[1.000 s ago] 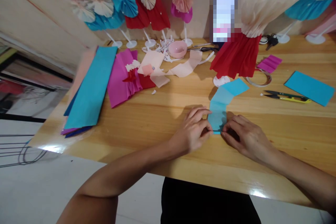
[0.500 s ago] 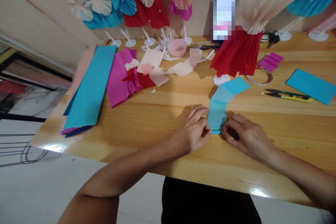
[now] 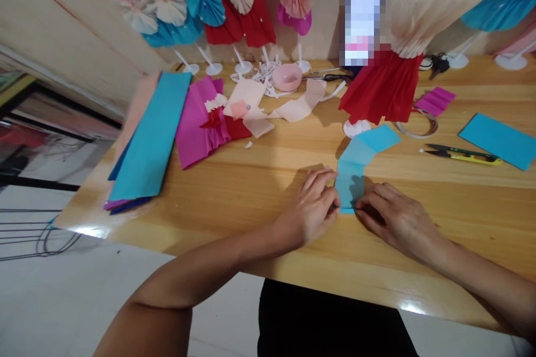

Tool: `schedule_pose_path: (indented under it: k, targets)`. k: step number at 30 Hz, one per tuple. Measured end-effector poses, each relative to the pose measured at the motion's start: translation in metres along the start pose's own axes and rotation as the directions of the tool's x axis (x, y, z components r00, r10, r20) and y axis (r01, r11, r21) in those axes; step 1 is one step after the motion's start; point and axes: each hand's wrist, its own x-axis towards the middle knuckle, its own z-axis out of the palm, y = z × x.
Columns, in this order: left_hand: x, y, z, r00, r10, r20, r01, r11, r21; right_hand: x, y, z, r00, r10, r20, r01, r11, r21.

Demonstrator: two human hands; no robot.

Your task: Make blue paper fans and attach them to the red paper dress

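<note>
Working at a wooden desk (image 3: 234,223) above a pale tile floor (image 3: 84,301), with paper fans (image 3: 205,3) on white stands along the wall. Left to right: turquoise crepe paper (image 3: 148,136), magenta crepe paper (image 3: 196,128), then the left hand (image 3: 310,212), curled, fingertips pinching the near end of a pale blue paper strip (image 3: 350,178) lying on the desk. Right hand (image 3: 396,223) half closed, fingers gripping the same end. Yellow-handled snips (image 3: 463,154) lie well apart, further right.
</note>
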Motion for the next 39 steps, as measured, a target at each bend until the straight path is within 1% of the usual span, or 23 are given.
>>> schedule_pose_path:
  k: [3,6,11,16,19,23,28,32,35,39]
  targets:
    - [0.0001,-0.002,0.0015,1.0,0.018,-0.009,-0.018,1.0,0.007,0.0,0.0017,0.0014,1.0,-0.001,0.007,0.001,1.0,0.028]
    - [0.0005,-0.0048,0.0035,0.999,0.047,-0.009,-0.047,0.999,0.018,-0.0006,0.0035,0.003,0.999,-0.043,0.001,0.043,0.999,0.034]
    - [0.0013,-0.007,0.0048,0.998,0.067,0.001,-0.067,0.997,0.049,-0.0026,0.0039,0.0042,0.988,-0.15,-0.043,0.146,0.986,-0.081]
    - [0.0003,-0.0075,0.0063,0.997,0.081,-0.002,-0.081,0.995,0.059,-0.003,0.002,0.0042,0.977,-0.2,-0.069,0.186,0.968,-0.165]
    - [0.0001,-0.0068,0.0067,0.996,0.088,-0.017,-0.087,0.994,0.065,-0.003,0.0017,0.0031,0.978,-0.198,-0.064,0.185,0.969,-0.163]
    - [-0.0001,-0.004,0.0057,0.994,0.104,-0.019,-0.102,0.99,0.103,-0.0028,0.0006,0.0006,0.986,-0.153,-0.069,0.145,0.984,-0.101]
    - [-0.001,-0.0006,0.005,0.993,0.117,-0.007,-0.115,0.985,0.13,-0.0017,-0.0001,0.0018,0.993,-0.119,-0.012,0.118,0.99,-0.076]
    - [-0.0005,0.0002,0.0049,0.993,0.119,-0.013,-0.116,0.985,0.131,-0.0019,0.0021,0.005,0.995,-0.097,-0.012,0.096,0.993,-0.073]
    - [0.0007,0.0002,0.0032,0.994,0.113,-0.002,-0.112,0.986,0.125,-0.003,0.0037,0.0057,0.995,-0.101,-0.017,0.099,0.991,-0.085]
    - [0.0015,-0.0003,0.0008,0.995,0.095,0.008,-0.095,0.989,0.113,-0.0037,0.0034,0.0042,0.99,-0.14,-0.024,0.136,0.984,-0.118]
